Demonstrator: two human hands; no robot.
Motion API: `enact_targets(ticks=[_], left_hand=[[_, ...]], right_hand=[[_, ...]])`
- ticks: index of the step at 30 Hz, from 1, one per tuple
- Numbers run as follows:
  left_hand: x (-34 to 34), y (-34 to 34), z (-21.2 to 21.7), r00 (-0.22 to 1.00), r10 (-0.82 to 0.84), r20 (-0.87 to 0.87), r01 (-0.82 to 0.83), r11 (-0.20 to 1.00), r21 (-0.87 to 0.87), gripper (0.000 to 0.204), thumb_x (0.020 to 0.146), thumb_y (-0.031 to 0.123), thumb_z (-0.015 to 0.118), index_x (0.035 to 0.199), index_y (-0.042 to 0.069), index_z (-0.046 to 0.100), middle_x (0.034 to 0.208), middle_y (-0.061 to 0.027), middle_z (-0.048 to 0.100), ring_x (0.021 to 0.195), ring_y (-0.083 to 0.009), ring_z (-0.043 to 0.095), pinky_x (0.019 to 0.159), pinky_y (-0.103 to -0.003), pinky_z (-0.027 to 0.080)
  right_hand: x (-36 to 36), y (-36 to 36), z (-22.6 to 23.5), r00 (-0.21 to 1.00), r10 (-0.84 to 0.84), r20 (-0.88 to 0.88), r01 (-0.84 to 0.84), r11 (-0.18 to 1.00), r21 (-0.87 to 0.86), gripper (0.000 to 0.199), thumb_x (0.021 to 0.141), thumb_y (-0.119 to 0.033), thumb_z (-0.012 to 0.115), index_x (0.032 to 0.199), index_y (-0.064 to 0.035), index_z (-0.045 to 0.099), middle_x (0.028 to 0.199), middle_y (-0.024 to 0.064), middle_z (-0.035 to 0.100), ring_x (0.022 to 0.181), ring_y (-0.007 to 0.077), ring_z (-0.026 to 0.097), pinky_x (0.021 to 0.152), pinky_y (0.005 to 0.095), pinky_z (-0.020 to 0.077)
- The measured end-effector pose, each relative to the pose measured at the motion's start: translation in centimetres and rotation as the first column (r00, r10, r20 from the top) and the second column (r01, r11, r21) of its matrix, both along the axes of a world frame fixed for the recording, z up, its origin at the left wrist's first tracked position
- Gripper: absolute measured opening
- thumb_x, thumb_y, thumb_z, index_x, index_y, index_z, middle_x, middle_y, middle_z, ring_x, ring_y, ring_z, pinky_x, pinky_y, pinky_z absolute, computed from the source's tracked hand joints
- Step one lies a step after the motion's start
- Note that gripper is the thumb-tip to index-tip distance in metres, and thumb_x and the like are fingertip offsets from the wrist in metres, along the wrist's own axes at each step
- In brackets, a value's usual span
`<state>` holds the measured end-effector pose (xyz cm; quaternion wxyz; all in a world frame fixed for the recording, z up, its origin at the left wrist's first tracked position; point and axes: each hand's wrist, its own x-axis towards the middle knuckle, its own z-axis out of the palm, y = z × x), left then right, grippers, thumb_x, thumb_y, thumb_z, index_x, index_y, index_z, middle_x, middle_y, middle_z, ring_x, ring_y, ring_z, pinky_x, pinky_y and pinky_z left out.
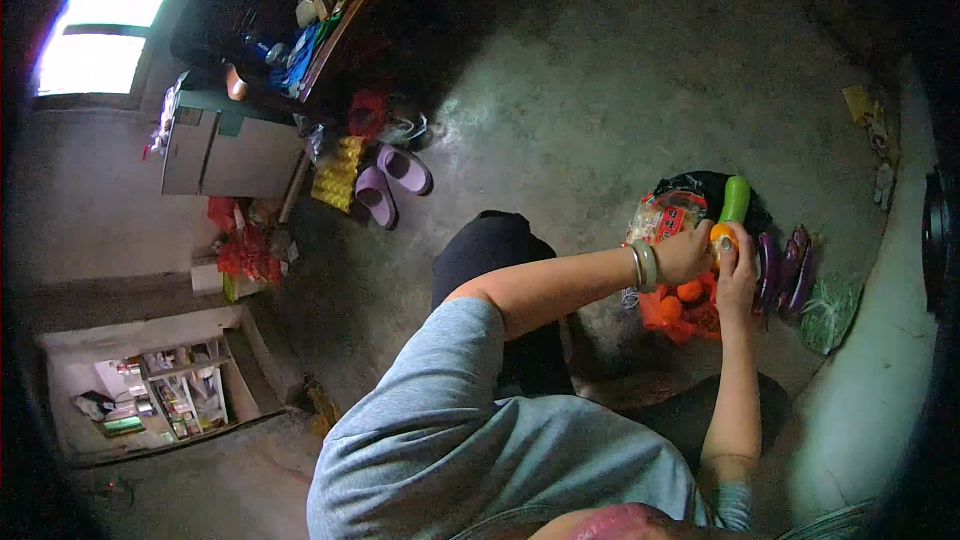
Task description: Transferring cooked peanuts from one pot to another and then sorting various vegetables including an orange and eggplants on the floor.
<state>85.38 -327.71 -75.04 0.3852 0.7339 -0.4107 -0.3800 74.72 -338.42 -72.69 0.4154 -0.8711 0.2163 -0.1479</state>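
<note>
Both my hands meet over the floor at the right, around an orange [722,233]. My left hand [686,256], bangles on its wrist, closes on the fruit's left side; its fingertips are partly hidden. From below, my right hand [737,278] curls its fingers round the same orange. Beneath and beside them lies a red net bag [655,322] with more oranges [690,290] in it. Beyond the hands are a clear food packet [655,220] with a red label, a black plastic bag [708,187] and a long green gourd [735,198]. Several purple eggplants [788,270] lie to the right.
A clear bag of thin green vegetables [828,314] lies near the pale wall [860,390]. Purple slippers [390,182] stand on the concrete floor [590,90] beside a yellow tray [340,175]. At the left are a cabinet [250,160] and a cluttered wooden table [345,25].
</note>
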Motion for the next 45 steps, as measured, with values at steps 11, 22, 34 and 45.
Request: enact_targets(ticks=[11, 22, 34, 45], left_hand=[[1.5, 1.6, -0.6, 0.943, -0.203, 0.265, 0.184, 0.978, 0.093, 0.034, 0.086, 0.021, 0.047, 0.105, -0.007, 0.042, 0.076, -0.0264, 0.058, 0.067, -0.0384, 0.061, 0.055, -0.043, 0.049], [3.9, 1.3, 0.3, 0.68, 0.044, -0.732, -0.24, 0.956, -0.166, 0.023, 0.091, 0.006, 0.046, 0.111, 0.005, 0.057, 0.101, -0.0094, 0.062, 0.083, -0.0141, 0.06, 0.072, -0.028, 0.052], [0.7, 0.7, 3.9, 0.553, 0.13, -0.823, -0.295, 0.954, -0.047, 0.04, 0.088, 0.022, 0.059, 0.12, 0.001, 0.048, 0.1, -0.0049, 0.059, 0.085, -0.0101, 0.057, 0.074, -0.025, 0.048], [0.1, 0.6, 3.7, 0.758, 0.054, -0.65, -0.151, 0.984, -0.095, 0.038, 0.085, 0.01, 0.054, 0.12, 0.0, 0.044, 0.102, -0.0061, 0.058, 0.09, -0.0126, 0.058, 0.077, -0.026, 0.049]], right_hand=[[0.0, -1.2, -1.2, 0.992, 0.068, -0.103, -0.043, 0.973, 0.227, 0.033, 0.096, -0.028, 0.038, 0.116, -0.007, 0.053, 0.107, 0.0111, 0.059, 0.096, 0.0224, 0.058, 0.078, 0.0322, 0.0458], [-0.2, -2.5, 0.1, 0.949, -0.249, 0.193, -0.107, 0.321, 0.941, 0.045, 0.092, -0.028, 0.049, 0.133, -0.0121, 0.039, 0.13, 0.0074, 0.042, 0.117, 0.0206, 0.046, 0.094, 0.0445, 0.0432], [0.3, 1.1, 0.6, 0.911, -0.321, 0.259, 0.108, 0.792, 0.601, 0.056, 0.086, -0.04, 0.058, 0.127, -0.0062, 0.038, 0.128, 0.006, 0.041, 0.118, 0.02, 0.041, 0.097, 0.0353, 0.0355], [0.5, -0.6, 1.4, 0.966, -0.111, 0.235, 0.123, 0.992, -0.037, 0.037, 0.079, -0.029, 0.065, 0.108, -0.0091, 0.057, 0.1, 0.0109, 0.06, 0.091, 0.0308, 0.06, 0.079, 0.0363, 0.0472]])
